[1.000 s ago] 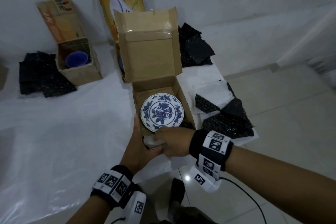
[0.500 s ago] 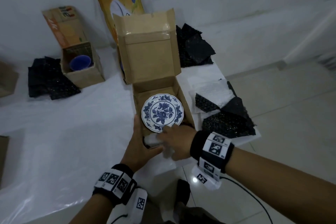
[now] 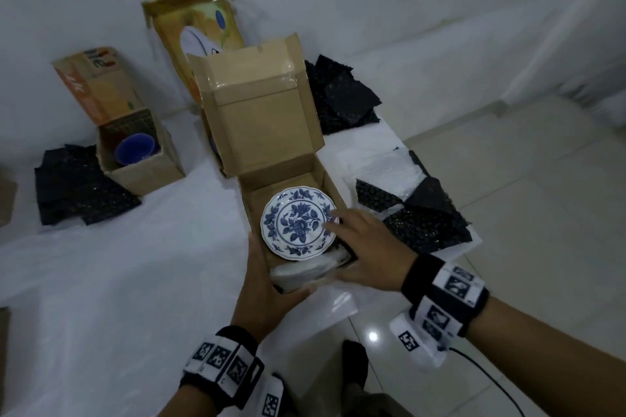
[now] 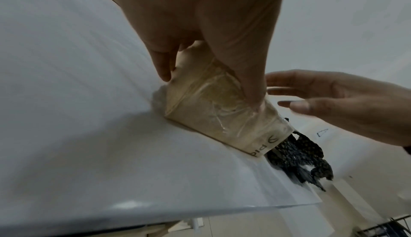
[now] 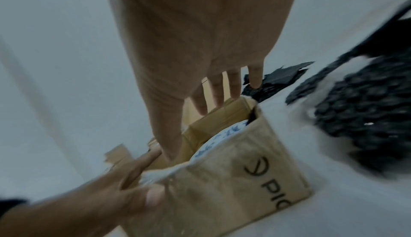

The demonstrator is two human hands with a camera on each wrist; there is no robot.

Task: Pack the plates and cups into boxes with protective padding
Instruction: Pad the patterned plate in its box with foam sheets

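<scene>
A blue-and-white floral plate [image 3: 298, 225] lies flat inside an open cardboard box [image 3: 250, 200] whose lid stands upright. White foam padding [image 3: 305, 272] is bunched along the box's near wall. My left hand [image 3: 267, 284] grips the box's near-left corner, thumb on the front wall and fingers along the left side; the left wrist view shows the same hold on the box [image 4: 213, 117]. My right hand [image 3: 359, 244] is open with spread fingers over the plate's right rim; I cannot tell whether it touches. In the right wrist view the plate [image 5: 222, 139] peeks above the box wall [image 5: 233, 179].
A second box holding a blue cup [image 3: 135, 147] stands at the back left. A tall yellow box [image 3: 200, 30] leans behind. Black bubble wrap piles [image 3: 78, 189] [image 3: 342, 98] [image 3: 423, 217] and a white foam sheet [image 3: 382, 173] lie around. The table ends at the right above tiled floor [image 3: 542, 213].
My right hand has left the foam at the box's near edge, opened, and moved forward over the plate's right side. The left hand keeps its hold on the corner.
</scene>
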